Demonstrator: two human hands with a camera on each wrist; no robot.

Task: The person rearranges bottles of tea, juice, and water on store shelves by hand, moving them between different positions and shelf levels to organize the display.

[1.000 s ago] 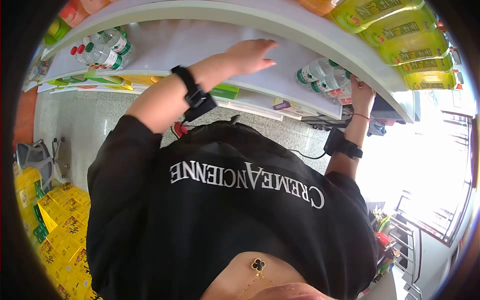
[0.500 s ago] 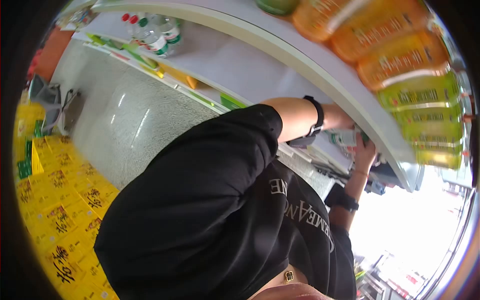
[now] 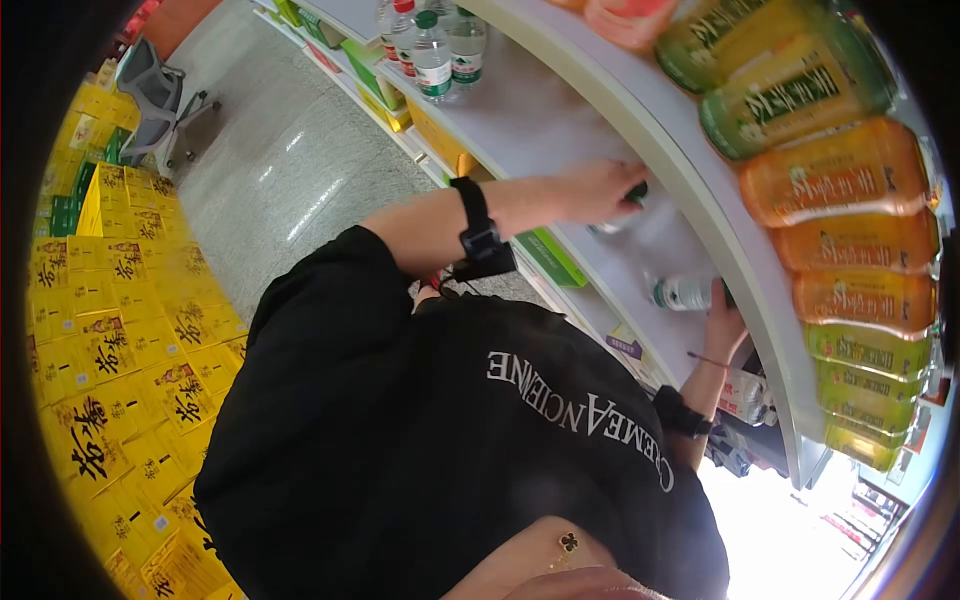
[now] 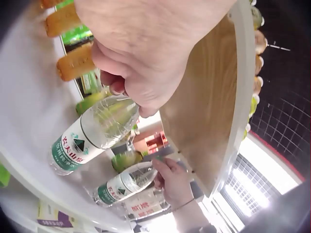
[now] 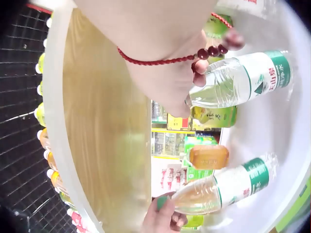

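Observation:
My left hand point(image 3: 600, 190) pinches a water bottle by its green cap over the white shelf; in the left wrist view the bottle point(image 4: 92, 133) leans, its label facing out. Lower right in the head view, my right hand point(image 3: 727, 325) holds a second water bottle point(image 3: 685, 293) by its neck end. In the right wrist view, my right hand point(image 5: 170, 73) has fingers curled at the top of that bottle point(image 5: 243, 80), and my left hand point(image 5: 163, 216) grips the other bottle point(image 5: 221, 189) by the cap.
Several water bottles point(image 3: 432, 60) stand at the shelf's far left end. Red-labelled bottles point(image 3: 745, 395) are near my right wrist. The upper shelf's curved edge point(image 3: 690, 200) overhangs, with orange drinks point(image 3: 835, 175) on it. Yellow boxes point(image 3: 110, 320) and a grey chair point(image 3: 150, 95) stand at left.
My left hand has moved away from my right hand, leftward along the shelf, with a bottle in its grip. My right hand's bottle now shows clearly. The head view has turned.

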